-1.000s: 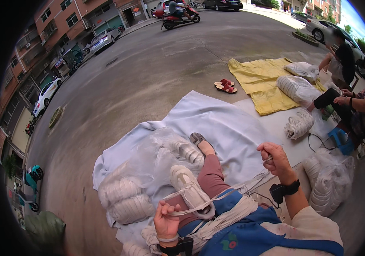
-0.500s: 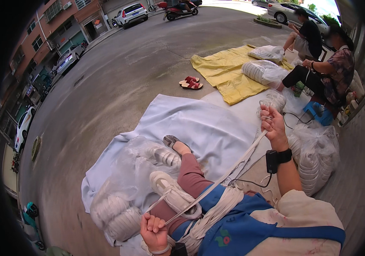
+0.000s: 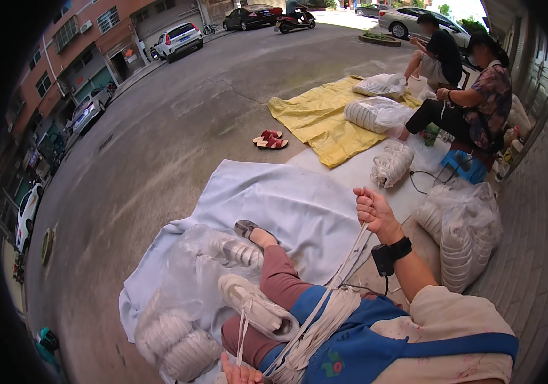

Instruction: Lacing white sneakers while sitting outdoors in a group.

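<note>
Pinching white lace (image 3: 351, 253), the right hand (image 3: 377, 214) sits lower than before; the left hand (image 3: 240, 371), also lower, is partly cut off, its closure impossible to tell. The white shoe (image 3: 262, 312) rests on the lap (image 3: 308, 303), over the inner edge of the left thigh (image 3: 230, 334).

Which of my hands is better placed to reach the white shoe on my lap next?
Probably your left hand: it's nearer the white shoe, while your right hand is raised farther off, gripping white laces.
</note>
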`<state>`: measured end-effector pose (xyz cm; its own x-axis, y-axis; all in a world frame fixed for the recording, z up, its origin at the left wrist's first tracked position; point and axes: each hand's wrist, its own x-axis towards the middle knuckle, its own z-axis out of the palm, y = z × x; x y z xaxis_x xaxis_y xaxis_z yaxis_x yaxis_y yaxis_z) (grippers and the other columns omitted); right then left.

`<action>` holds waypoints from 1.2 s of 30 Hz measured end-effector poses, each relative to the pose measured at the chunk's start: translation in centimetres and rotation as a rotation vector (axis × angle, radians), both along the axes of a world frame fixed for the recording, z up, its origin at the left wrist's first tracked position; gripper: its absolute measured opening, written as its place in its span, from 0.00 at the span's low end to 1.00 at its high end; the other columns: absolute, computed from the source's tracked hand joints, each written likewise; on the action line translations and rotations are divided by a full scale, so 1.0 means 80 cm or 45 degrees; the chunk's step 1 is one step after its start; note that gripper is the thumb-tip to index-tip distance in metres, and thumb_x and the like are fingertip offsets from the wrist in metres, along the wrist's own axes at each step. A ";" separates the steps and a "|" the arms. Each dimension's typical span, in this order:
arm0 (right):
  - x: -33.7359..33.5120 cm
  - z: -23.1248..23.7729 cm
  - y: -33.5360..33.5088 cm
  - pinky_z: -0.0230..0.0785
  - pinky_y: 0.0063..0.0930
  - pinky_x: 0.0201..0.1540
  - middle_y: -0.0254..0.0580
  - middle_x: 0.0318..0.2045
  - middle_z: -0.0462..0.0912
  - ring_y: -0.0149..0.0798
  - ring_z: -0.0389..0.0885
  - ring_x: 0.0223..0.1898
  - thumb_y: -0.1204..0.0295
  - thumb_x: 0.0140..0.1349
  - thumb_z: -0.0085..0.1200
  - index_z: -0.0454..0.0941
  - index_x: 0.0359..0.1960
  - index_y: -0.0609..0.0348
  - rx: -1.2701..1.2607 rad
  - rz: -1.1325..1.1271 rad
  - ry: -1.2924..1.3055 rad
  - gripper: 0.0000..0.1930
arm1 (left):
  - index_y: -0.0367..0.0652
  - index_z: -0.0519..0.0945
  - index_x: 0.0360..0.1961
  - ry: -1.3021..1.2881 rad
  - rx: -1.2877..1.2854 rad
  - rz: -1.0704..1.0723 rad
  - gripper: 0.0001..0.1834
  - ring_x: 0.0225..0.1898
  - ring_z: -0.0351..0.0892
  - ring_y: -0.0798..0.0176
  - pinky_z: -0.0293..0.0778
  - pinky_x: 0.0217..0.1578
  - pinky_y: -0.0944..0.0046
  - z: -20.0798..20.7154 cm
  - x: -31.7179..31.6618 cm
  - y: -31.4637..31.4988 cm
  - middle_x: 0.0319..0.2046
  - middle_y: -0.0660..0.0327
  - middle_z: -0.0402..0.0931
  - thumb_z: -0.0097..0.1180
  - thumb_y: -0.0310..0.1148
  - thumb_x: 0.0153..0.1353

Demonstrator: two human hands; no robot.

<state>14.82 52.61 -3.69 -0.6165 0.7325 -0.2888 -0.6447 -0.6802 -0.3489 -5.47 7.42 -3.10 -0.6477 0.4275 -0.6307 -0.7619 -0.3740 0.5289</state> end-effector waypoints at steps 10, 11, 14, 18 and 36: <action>-0.028 0.034 -0.003 0.42 0.16 0.09 0.25 0.17 0.59 0.21 0.49 0.11 0.66 0.71 0.40 0.68 0.41 0.60 0.032 -0.124 0.139 0.10 | 0.40 0.73 0.47 0.176 -0.303 -0.435 0.11 0.13 0.54 0.77 0.59 0.16 0.75 0.003 0.020 0.005 0.17 0.72 0.58 0.45 0.33 0.68; -0.030 0.038 -0.005 0.43 0.16 0.09 0.25 0.17 0.59 0.21 0.49 0.11 0.66 0.70 0.41 0.68 0.41 0.60 0.034 -0.166 0.100 0.10 | 0.40 0.73 0.47 0.173 -0.301 -0.441 0.11 0.13 0.54 0.77 0.59 0.16 0.75 0.001 0.021 0.004 0.17 0.72 0.58 0.45 0.33 0.68; -0.035 0.044 -0.010 0.43 0.13 0.09 0.25 0.18 0.60 0.19 0.50 0.12 0.65 0.72 0.39 0.67 0.42 0.60 0.102 -0.066 0.013 0.10 | 0.43 0.72 0.38 0.174 -0.394 -0.561 0.07 0.15 0.57 0.75 0.60 0.16 0.76 0.003 0.027 0.005 0.20 0.69 0.61 0.47 0.34 0.68; -0.024 0.033 -0.005 0.43 0.13 0.09 0.26 0.19 0.61 0.18 0.50 0.12 0.65 0.72 0.39 0.66 0.43 0.60 0.131 0.041 0.016 0.11 | 0.47 0.70 0.31 0.169 -0.210 -0.469 0.08 0.15 0.57 0.75 0.60 0.16 0.75 0.004 0.024 -0.003 0.20 0.69 0.63 0.45 0.36 0.68; -0.014 0.035 -0.010 0.41 0.15 0.09 0.23 0.14 0.57 0.20 0.47 0.10 0.61 0.72 0.37 0.68 0.42 0.60 0.264 0.219 0.016 0.15 | 0.51 0.65 0.22 -0.170 0.127 -0.392 0.17 0.09 0.54 0.74 0.59 0.12 0.72 -0.021 0.006 -0.015 0.14 0.69 0.61 0.38 0.40 0.70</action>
<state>13.71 51.82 -0.93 -0.7394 0.6595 -0.1352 -0.5312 -0.6949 -0.4847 -5.01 6.24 -4.76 -0.3936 0.6538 -0.6463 -0.9069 -0.1611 0.3893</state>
